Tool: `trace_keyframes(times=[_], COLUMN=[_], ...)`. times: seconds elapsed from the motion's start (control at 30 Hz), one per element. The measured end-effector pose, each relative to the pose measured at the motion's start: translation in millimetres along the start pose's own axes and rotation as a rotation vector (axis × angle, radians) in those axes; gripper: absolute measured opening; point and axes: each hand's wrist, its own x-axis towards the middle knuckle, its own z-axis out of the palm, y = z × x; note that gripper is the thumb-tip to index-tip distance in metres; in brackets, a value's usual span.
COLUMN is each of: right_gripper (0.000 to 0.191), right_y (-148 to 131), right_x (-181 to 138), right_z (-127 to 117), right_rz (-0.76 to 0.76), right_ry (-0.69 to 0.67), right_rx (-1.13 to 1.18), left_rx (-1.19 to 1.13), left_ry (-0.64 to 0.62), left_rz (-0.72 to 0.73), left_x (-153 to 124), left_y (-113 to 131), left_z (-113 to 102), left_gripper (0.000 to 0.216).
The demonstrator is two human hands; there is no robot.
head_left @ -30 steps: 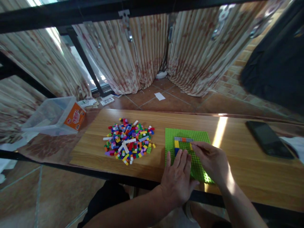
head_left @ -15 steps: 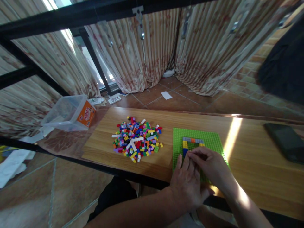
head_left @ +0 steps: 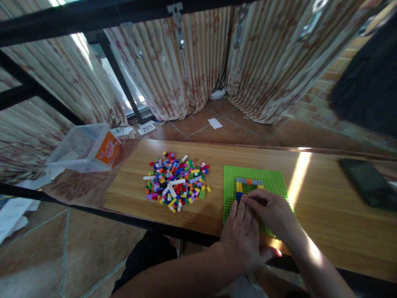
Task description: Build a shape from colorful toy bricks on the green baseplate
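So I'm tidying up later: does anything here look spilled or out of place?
Nothing spilled. The loose bricks sit in one heap left of the green baseplate. Only a paper slip lies on the floor beyond the table.

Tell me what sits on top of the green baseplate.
On the green baseplate stands a partial brick frame: grey and orange top row, yellow and blue down the left. The left hand and right hand cover its near part.

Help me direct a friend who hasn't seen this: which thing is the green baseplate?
On the wooden table, right of the loose brick pile, lies the green baseplate under both hands. It alone is flat, studded, and carries a small brick frame.
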Motion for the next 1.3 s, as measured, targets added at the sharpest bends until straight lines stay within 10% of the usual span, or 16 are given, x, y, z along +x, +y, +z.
trace_keyframes(times=[0.8, 1.3], right_gripper=[0.028, 0.027], right_y=[10.0, -3.8], right_x=[-2.0, 0.3], right_z=[1.3, 4.1], right_rz=[0.018, 0.014], right_ry=[0.050, 0.305], right_rx=[-0.031, -0.032], left_rx=[-0.049, -0.204], left_ry=[0.013, 0.086], left_rz=[0.043, -0.051], left_x=[-2.6, 3.7], left_y=[-4.0, -4.4], left_z=[-14.9, -18.8], left_gripper=[0.102, 0.081])
